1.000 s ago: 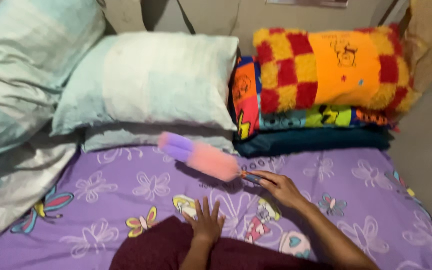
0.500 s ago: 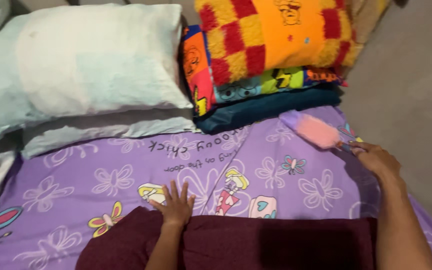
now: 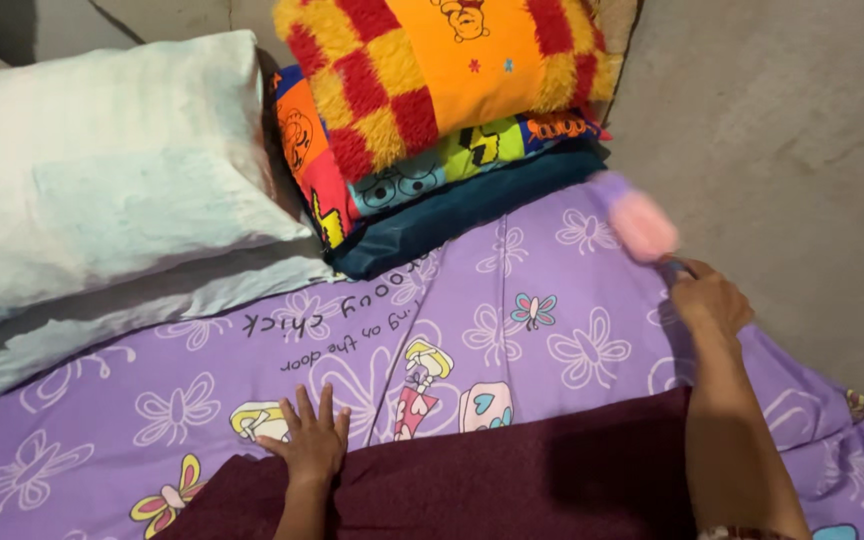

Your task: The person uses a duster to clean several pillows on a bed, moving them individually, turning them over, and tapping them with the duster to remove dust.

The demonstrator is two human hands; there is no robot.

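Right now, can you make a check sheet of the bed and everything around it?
Surface: purple cartoon bedsheet, maroon blanket over the near part.
Job's things: pink and purple duster, at the bed's right edge.
Clutter: pale blue pillows; red and yellow checked cushion on a stack of folded colourful blankets.
Hands: left hand flat on the sheet; right hand grips the duster's handle.
Cables: nothing seen.
Surroundings: grey concrete floor.

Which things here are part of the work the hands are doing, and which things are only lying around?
In use:
- pink and purple duster, held by the right hand
- purple bed sheet, under the duster
- left hand, flat on the sheet

Lying about:
- pale pillows
- red and yellow checked cushion
- folded dark blue blanket
- maroon blanket
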